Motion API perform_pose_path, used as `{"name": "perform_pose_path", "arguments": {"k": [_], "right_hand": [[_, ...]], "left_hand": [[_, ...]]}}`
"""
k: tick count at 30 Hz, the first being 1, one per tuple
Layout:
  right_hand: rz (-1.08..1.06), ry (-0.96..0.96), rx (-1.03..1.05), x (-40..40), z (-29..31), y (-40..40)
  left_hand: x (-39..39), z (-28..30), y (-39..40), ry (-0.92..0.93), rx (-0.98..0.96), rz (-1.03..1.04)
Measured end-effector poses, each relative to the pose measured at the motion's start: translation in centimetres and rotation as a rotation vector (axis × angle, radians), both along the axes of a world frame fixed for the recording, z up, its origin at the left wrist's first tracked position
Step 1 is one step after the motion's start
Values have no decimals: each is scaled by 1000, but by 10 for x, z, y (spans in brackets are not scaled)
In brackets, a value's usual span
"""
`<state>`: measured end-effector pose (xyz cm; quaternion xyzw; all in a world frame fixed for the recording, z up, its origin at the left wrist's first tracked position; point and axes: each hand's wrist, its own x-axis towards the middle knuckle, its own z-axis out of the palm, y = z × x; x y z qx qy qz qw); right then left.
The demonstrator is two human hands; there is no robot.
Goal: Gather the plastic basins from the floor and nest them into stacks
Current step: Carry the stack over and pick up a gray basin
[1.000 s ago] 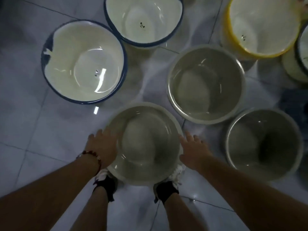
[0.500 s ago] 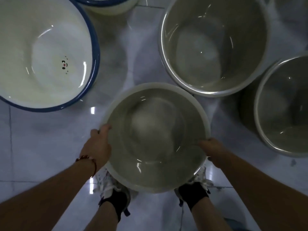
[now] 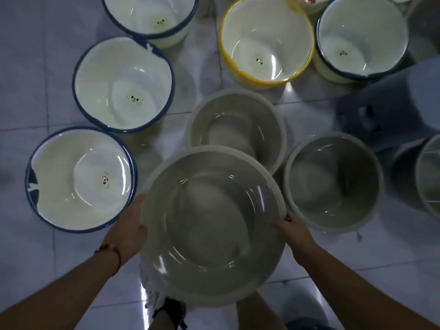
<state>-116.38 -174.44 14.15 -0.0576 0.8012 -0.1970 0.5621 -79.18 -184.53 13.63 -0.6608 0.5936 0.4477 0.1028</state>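
I have both hands on a grey basin [image 3: 212,225], raised above the tiled floor [image 3: 35,110] and close under the camera: my left hand [image 3: 127,225] grips its left rim with fingers curled around the edge, a bracelet [image 3: 112,252] on that wrist, and my right hand [image 3: 294,228] grips the right rim the same way. Below the basin I can see a dark shoe [image 3: 170,310] and part of my legs. The held basin overlaps the near edge of a second grey basin [image 3: 238,129] standing on the floor just beyond it, and a third grey basin [image 3: 333,182] stands to the right, beside both. To my left sits a cream basin with a blue rim [image 3: 81,179], its rim chipped on the left side, and farther out another blue-rimmed one [image 3: 123,84]. Beyond those I see a third blue-rimmed basin [image 3: 150,17], a yellow-rimmed basin [image 3: 266,39] and one more blue-rimmed basin [image 3: 362,36] along the far side. A grey-blue stool [image 3: 392,103] stands at the right, with another basin [image 3: 428,177] cut off by the edge.
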Motion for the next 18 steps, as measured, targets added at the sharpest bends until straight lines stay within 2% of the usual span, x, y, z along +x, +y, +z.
{"name": "perform_pose_path", "arguments": {"k": [4, 8, 13, 18], "right_hand": [[-68, -15, -19, -42, 43, -40], [-79, 33, -61, -79, 62, -82], [-108, 75, -105, -115, 43, -133], [-179, 105, -87, -131, 0, -171]], "left_hand": [[-53, 47, -68, -22, -67, -58], [-97, 60, -122, -4, -89, -60], [-125, 24, -175, 116, -62, 36], [-145, -25, -216, 101, -12, 13]]}}
